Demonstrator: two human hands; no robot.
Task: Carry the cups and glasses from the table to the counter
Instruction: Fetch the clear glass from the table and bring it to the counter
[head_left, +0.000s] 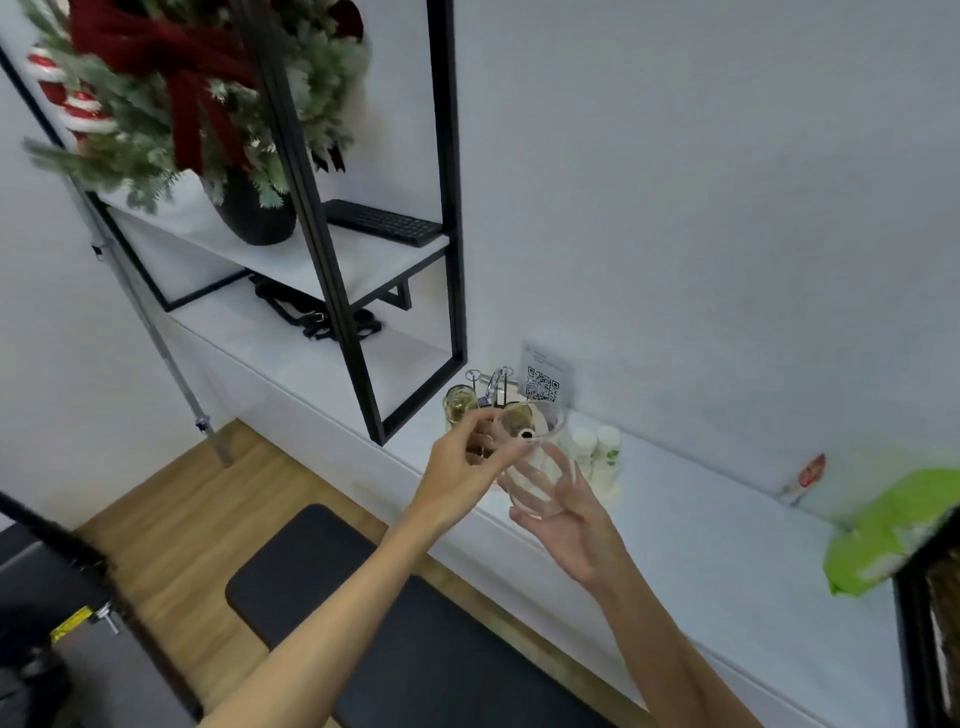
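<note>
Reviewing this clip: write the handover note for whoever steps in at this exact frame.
Right hand: cradles a clear glass from below, above the counter edge.
Left hand: fingers pinched at the glass's left rim; whether it holds anything else is unclear.
On the counter already: another glass by a wire rack, with white paper cups to the right.
Done: this glass has reached the counter but is not set down.
Left: set it down near the others. The table is out of view, so the remaining count is unknown.
</note>
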